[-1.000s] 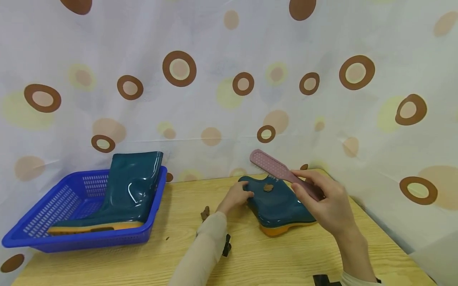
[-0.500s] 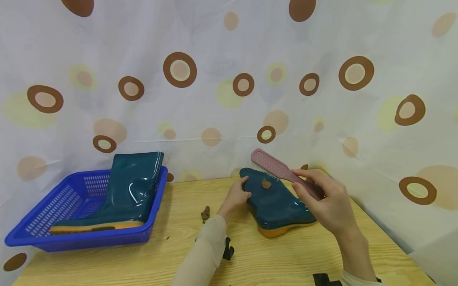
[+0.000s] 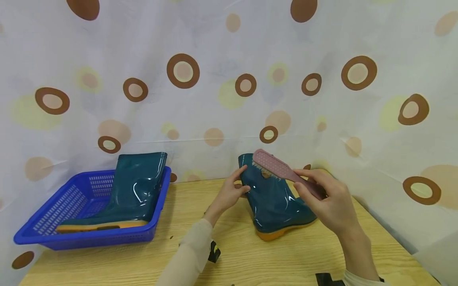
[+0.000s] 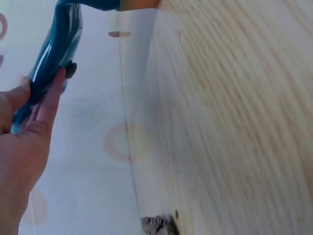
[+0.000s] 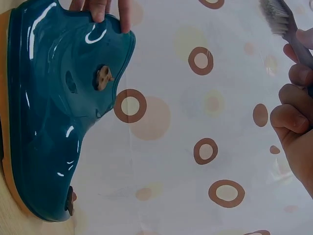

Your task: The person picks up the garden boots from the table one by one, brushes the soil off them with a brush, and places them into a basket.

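Note:
A glossy dark green rubber boot with an orange sole stands tilted back on the table. My left hand grips the upper shaft, with thumb and fingers on either side of it in the left wrist view. My right hand holds a pink-backed brush by its handle, its pale bristles facing down toward the shaft. In the right wrist view the bristles are apart from the boot. A brown clump sticks to the shaft, and another brown bit sits at the toe.
A blue plastic basket at the left holds a second green boot with an orange sole. A brown lump lies on the wooden table. A patterned curtain hangs right behind the table.
My left hand has raised the boot's shaft from lying flat to a steep tilt, rolling it onto its sole. The right hand and brush have hardly moved.

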The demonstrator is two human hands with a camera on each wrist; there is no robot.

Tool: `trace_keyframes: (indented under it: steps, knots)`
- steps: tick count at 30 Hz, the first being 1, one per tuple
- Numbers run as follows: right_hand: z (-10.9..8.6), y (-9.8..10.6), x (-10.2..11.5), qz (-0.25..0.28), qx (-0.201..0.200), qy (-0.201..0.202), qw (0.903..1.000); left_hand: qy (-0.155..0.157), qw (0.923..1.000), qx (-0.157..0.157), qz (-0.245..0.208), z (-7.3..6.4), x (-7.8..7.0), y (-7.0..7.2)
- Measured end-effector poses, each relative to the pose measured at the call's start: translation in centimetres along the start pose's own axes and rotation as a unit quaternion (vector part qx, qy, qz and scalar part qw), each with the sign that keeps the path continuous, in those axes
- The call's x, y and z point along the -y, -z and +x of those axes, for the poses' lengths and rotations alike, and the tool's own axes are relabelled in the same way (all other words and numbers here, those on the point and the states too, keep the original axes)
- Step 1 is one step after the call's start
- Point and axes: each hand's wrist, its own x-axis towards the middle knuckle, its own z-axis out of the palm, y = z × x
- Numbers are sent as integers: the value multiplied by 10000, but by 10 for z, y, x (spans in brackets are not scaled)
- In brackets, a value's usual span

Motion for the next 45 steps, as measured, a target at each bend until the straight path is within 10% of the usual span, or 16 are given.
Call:
trace_keyframes:
  steps: [13, 22, 45]
  knots:
    - [-2, -5, -1, -46, 1, 113, 9999, -304, 9965, 128, 770, -32, -29, 22]
    - [-2, -15, 0, 8, 182, 127, 9998, -540, 9904, 173, 1260, -79, -43, 56]
    - [0, -66, 23, -7, 914, 628, 9938, -794, 9849, -565, 1429, -173, -70, 101]
